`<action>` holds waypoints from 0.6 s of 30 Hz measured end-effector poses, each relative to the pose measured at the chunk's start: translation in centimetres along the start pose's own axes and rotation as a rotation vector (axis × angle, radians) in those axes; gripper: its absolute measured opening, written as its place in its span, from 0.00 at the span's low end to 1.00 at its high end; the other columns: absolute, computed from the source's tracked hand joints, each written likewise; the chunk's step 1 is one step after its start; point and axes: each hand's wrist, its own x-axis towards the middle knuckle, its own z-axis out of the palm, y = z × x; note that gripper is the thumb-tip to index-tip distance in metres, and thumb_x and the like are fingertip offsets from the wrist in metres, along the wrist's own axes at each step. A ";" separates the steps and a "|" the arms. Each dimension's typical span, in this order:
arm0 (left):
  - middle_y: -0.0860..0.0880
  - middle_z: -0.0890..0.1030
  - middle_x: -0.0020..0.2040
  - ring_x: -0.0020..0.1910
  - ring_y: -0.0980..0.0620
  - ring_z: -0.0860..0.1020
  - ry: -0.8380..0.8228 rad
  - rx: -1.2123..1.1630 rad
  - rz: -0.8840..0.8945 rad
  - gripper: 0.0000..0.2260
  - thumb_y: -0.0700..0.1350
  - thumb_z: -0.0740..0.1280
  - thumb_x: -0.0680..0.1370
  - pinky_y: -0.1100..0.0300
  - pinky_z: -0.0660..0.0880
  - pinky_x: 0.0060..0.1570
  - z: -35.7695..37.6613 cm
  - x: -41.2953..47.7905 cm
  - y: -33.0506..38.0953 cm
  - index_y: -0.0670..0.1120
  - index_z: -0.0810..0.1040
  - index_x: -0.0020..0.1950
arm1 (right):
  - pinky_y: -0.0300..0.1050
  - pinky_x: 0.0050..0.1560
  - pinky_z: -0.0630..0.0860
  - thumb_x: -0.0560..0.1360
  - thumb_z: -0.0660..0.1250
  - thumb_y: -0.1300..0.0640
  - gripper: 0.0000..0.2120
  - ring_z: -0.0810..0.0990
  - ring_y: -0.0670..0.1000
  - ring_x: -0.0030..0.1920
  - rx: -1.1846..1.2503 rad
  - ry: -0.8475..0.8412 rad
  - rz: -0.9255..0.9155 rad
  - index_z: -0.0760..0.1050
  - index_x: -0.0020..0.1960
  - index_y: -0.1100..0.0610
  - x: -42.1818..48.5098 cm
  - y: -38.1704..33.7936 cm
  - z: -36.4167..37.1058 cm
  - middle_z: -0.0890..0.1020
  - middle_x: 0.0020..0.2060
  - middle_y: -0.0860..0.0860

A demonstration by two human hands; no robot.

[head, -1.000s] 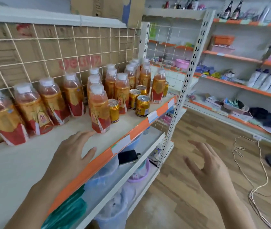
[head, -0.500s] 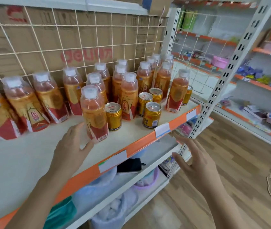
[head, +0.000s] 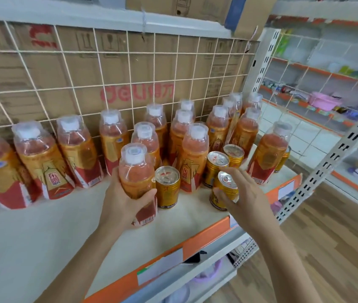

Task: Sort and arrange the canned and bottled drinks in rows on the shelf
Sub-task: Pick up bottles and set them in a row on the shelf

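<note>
Several orange drink bottles with white caps stand on the white shelf, some in a row along the wire grid at the back. My left hand grips the front bottle around its lower body. Right beside it stands a gold can. My right hand curls its fingers round another gold can near the shelf's front edge. Two more gold cans stand just behind it. A lone bottle stands at the shelf's right end with a can partly hidden behind it.
A wire grid backed by cardboard closes the shelf's rear. The orange price strip marks the front edge. A perforated upright post stands at the right. Lower shelves hold bagged goods. Another shelving unit stands across the wooden-floored aisle.
Both hands reached forward onto the shelf. My left hand took hold of the front bottle, and my right hand moved up from below the shelf edge and closed on the gold can.
</note>
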 end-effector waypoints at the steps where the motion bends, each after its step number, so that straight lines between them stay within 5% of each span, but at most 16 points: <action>1: 0.49 0.74 0.64 0.61 0.48 0.74 0.004 -0.013 0.001 0.43 0.50 0.80 0.61 0.53 0.74 0.57 -0.2 0.0 -0.2 0.50 0.61 0.71 | 0.42 0.41 0.71 0.74 0.69 0.52 0.21 0.78 0.53 0.51 -0.002 0.011 -0.010 0.70 0.65 0.53 0.9 0.0 0.3 0.76 0.58 0.49; 8: 0.49 0.73 0.66 0.63 0.48 0.72 0.092 0.024 -0.084 0.47 0.56 0.77 0.59 0.48 0.73 0.61 -1.6 -0.2 -1.0 0.49 0.60 0.73 | 0.42 0.50 0.74 0.74 0.69 0.52 0.30 0.72 0.49 0.62 0.102 0.015 -0.077 0.60 0.72 0.51 6.5 0.1 2.4 0.71 0.65 0.48; 12: 0.50 0.73 0.64 0.60 0.52 0.72 0.194 0.036 -0.134 0.44 0.50 0.78 0.61 0.52 0.72 0.59 -2.0 -0.6 -1.2 0.50 0.60 0.72 | 0.43 0.58 0.71 0.73 0.70 0.49 0.38 0.69 0.49 0.68 0.251 -0.050 -0.013 0.52 0.75 0.50 9.3 0.0 3.1 0.67 0.71 0.49; 18: 0.47 0.72 0.66 0.64 0.47 0.72 0.357 0.065 -0.181 0.44 0.45 0.78 0.64 0.49 0.72 0.60 -1.6 -1.8 -0.5 0.48 0.58 0.74 | 0.37 0.51 0.70 0.70 0.72 0.50 0.32 0.74 0.45 0.56 0.512 -0.185 0.008 0.60 0.69 0.50 11.9 0.2 3.9 0.73 0.57 0.43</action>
